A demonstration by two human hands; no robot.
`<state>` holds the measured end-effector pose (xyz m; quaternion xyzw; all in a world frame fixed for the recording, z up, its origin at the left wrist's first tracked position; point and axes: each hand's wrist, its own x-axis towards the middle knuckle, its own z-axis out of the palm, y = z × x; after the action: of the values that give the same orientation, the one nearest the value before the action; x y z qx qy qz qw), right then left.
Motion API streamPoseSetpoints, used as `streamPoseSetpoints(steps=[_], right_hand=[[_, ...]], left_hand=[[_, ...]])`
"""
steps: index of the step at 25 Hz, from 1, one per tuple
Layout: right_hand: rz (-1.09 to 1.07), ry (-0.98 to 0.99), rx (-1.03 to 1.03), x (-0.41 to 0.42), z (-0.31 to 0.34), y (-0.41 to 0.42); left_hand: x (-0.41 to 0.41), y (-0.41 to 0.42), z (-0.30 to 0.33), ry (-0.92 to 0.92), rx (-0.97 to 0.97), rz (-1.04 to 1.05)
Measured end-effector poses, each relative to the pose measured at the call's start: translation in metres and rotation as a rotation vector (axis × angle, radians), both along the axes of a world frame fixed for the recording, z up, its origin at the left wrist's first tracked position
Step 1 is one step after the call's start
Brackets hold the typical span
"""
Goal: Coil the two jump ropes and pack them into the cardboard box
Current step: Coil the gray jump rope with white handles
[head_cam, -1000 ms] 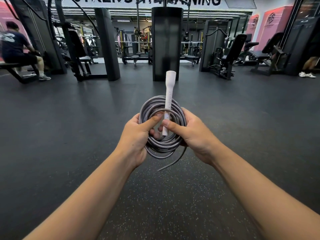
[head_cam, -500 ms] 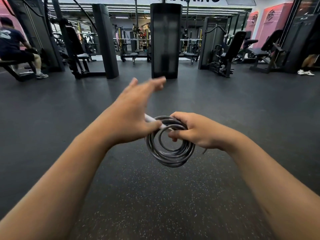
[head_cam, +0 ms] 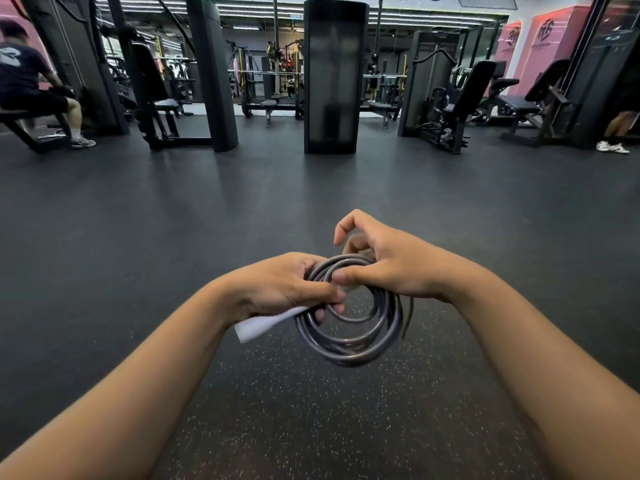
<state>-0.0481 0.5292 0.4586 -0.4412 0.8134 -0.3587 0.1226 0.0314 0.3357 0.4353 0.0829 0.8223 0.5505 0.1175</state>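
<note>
A grey jump rope (head_cam: 360,344) is wound into a round coil and held in the air in front of me. Its white handle (head_cam: 258,326) sticks out down and to the left from under my left hand (head_cam: 280,284), which is closed around the handle and the coil's left side. My right hand (head_cam: 384,261) pinches the coil's top edge between thumb and fingers, its index finger raised. A loose rope end (head_cam: 408,315) hangs at the coil's right. No cardboard box and no second rope are in view.
Dark speckled rubber floor (head_cam: 311,427) stretches ahead. Black gym machines and a central column (head_cam: 332,77) line the far side. A person (head_cam: 24,81) sits on a bench at far left; another person's legs (head_cam: 616,129) show at far right.
The handle stood upright above the coil; now it points down-left under my left hand. My left hand let go, swung over the coil, and has closed on it again. The coil has tipped flatter.
</note>
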Motion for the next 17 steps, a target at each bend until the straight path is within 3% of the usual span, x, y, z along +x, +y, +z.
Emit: streamPoseSetpoints(steps=[4,11,13,15,17], right_hand=[[-0.082,-0.15,-0.318,-0.007,0.002,0.007],[-0.282,-0.133,-0.61,-0.023,-0.019,0.015],[-0.366,-0.113,-0.606,-0.018,-0.024,0.011],[-0.363,-0.285,-0.548,-0.007,-0.028,0.005],[-0.297,-0.481,-0.517,0.006,-0.031,-0.005]], left_hand=[[-0.001,-0.008,0.009,0.159,0.045,0.127],[-0.001,-0.005,0.012,0.22,0.256,0.226],[-0.002,0.0,0.013,0.2,0.347,0.257],[-0.005,0.004,0.014,0.236,0.405,0.349],[-0.009,0.004,0.011,0.32,0.331,0.451]])
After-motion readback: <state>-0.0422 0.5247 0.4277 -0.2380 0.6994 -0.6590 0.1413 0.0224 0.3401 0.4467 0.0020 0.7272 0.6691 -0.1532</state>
